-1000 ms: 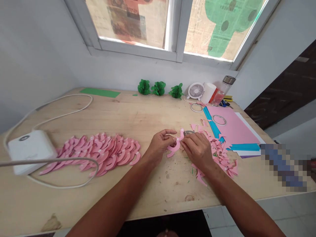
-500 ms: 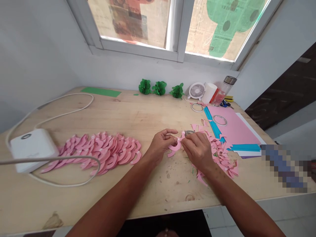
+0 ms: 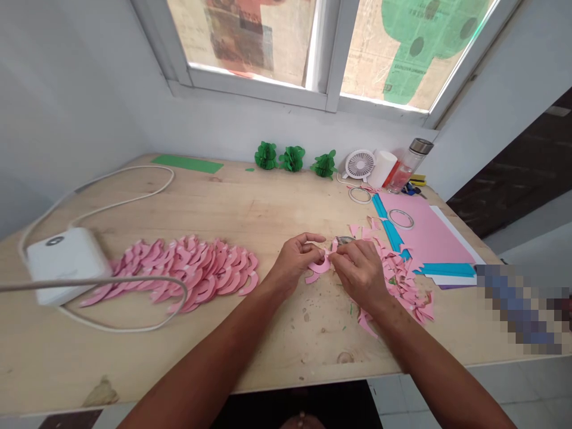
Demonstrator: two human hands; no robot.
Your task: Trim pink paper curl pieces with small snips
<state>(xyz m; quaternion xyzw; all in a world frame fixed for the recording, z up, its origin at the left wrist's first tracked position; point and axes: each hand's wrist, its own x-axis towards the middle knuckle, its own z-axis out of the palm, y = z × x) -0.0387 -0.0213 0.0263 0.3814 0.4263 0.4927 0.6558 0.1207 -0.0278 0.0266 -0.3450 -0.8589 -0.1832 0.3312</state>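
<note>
Between my hands is a curved pink paper strip (image 3: pixel 320 269) with a hooked lower end. My left hand (image 3: pixel 292 262) pinches it from the left with thumb and fingers. At its upper right end, the fingertips of my right hand (image 3: pixel 361 268) are pressed together on the paper; whether they grip a small bit of tape there cannot be made out. Just behind my right fingers lies a greyish round object (image 3: pixel 344 241), partly covered. Pink paper scraps (image 3: pixel 404 286) are spread beside and under my right wrist. Overlapping curved pink pieces (image 3: pixel 205 274) lie in rows left of my left arm.
A white power bank (image 3: pixel 67 265) with a looping cable stands at the left. Along the back are green paper ornaments (image 3: pixel 292 158), a small fan (image 3: pixel 360 164) and a glass bottle (image 3: pixel 410 167). Tape rolls (image 3: pixel 401 220) and pink sheets (image 3: pixel 433 232) lie at right.
The view has shifted slightly, so the table things sit a little further right. My hands stay close together on the pink strip, with only a very small movement of the fingers.
</note>
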